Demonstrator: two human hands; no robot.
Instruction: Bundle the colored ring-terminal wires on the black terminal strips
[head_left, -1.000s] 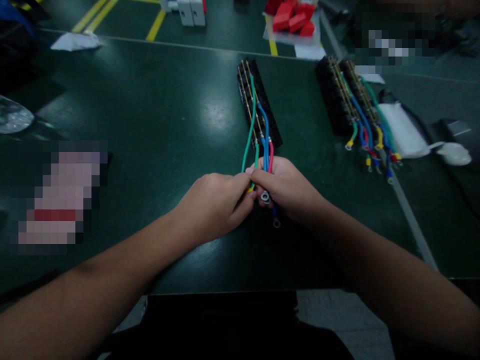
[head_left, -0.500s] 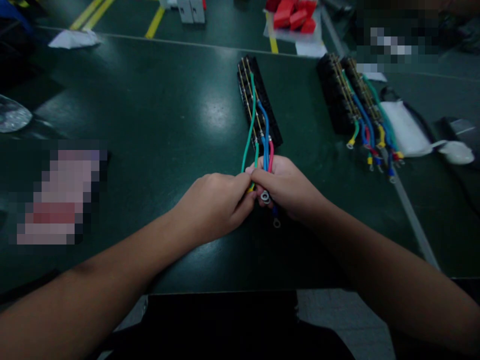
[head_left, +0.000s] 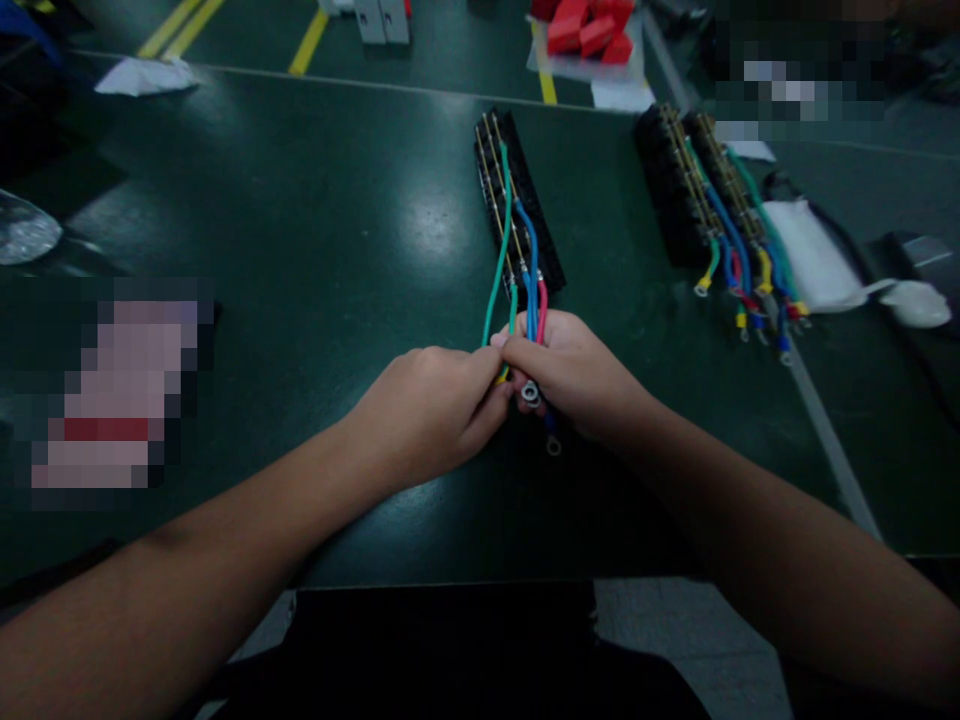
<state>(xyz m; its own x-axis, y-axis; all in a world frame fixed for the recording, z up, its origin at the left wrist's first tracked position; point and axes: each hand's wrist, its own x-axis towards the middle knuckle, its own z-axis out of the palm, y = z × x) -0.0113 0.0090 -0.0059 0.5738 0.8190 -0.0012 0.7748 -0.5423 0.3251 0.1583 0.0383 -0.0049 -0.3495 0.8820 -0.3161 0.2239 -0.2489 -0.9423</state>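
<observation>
A long black block with brass-coloured strips (head_left: 495,190) lies on the green table, tilted slightly, its near end toward me. Green wires (head_left: 498,270), blue wires (head_left: 534,250) and a red wire (head_left: 543,305) run from it to my hands. My left hand (head_left: 442,405) is closed, pinching the green wires near a yellow-sleeved end. Against it, my right hand (head_left: 574,365) is wrapped round the blue and red wires. Ring terminals (head_left: 530,392) stick out below the right fingers, and one with a blue sleeve hangs lower. The fingertips partly hide the wire ends.
Two similar wired black blocks (head_left: 694,190) lie side by side at right. Beyond them are a white packet (head_left: 814,255) and a dark cable. Red parts (head_left: 589,30) lie on a plastic bag at the back. A blurred-out flat object (head_left: 124,390) lies at left.
Both hands keep the same hold on the wires, and the block stays in place. Only a very slight shift of the view shows.
</observation>
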